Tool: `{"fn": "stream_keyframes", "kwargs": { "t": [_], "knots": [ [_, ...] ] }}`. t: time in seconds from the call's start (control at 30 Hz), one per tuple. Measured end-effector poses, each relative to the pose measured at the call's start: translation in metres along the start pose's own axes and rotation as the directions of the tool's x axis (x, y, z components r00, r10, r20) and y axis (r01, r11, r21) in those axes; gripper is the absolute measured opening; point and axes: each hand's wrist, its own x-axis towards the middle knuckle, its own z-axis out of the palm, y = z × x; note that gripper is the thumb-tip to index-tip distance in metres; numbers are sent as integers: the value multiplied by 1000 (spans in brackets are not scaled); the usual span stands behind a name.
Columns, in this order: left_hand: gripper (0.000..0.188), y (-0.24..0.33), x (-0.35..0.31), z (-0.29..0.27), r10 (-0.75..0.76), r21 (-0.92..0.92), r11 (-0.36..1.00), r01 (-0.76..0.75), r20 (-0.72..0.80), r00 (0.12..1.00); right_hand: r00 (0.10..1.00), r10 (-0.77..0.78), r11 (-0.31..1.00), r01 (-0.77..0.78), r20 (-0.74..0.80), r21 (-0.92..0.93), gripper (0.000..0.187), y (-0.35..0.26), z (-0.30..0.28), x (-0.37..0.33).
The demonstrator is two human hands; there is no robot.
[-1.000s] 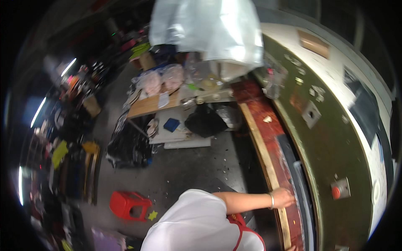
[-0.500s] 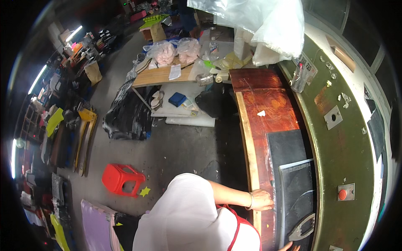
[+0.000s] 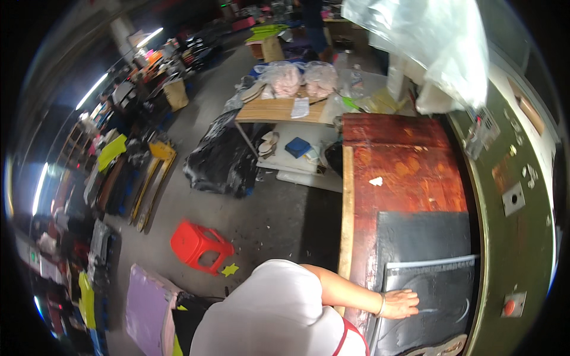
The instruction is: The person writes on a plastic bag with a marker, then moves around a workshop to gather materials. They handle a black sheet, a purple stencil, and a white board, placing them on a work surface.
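Note:
My left hand (image 3: 399, 304) lies palm down with fingers stretched out on a black sheet (image 3: 445, 282) with a pale, shiny edge. It grips nothing, and a bracelet circles its wrist. The sheet rests on a larger dark mat (image 3: 421, 228) over the reddish-brown worktop (image 3: 409, 178). At the bottom edge, a curved grey-tan piece (image 3: 442, 347) is partly cut off; its kind is unclear. My right hand is out of the picture.
A green machine panel with a red button (image 3: 509, 307) borders the worktop's right side. Clear plastic sheeting (image 3: 427, 47) hangs above its far end. On the floor to the left are a red stool (image 3: 202, 246) and a yellow pallet jack (image 3: 155, 178). Beyond stands a wooden-topped table (image 3: 273, 111).
My left hand has moved from the worktop's left side onto the black sheet. My right hand, partly visible at the bottom before, has left the picture. The whole view has shifted.

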Motion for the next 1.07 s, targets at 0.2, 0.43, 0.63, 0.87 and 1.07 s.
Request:
{"fn": "stream_keyframes", "kwargs": {
  "t": [0.2, 0.43, 0.63, 0.87, 1.07],
  "knots": [
    [16, -1, 2, -24, 128, 150, 977, -149, 144, 981, 689, 714, 700, -703, 124, -127, 81, -10, -22, -8],
    [27, 25, -20, -54, 145, 138, 976, -170, 173, 974, 394, 850, -72, -570, 350, 818, 71, -16, -85, -29],
    [29, 23, -32, -55, 150, 121, 977, -178, 206, 967, 614, 789, 598, -770, 2, 220, 71, -11, -106, -54],
    [30, 21, -22, -51, 161, 90, 978, -188, 242, 957, 712, 700, 712, -692, 53, -116, 96, 17, -109, -69],
    [32, 15, -17, -46, 177, 67, 978, -200, 247, 953, 688, 721, 693, -712, 85, -114, 98, 22, -108, -59]
  ]
}}
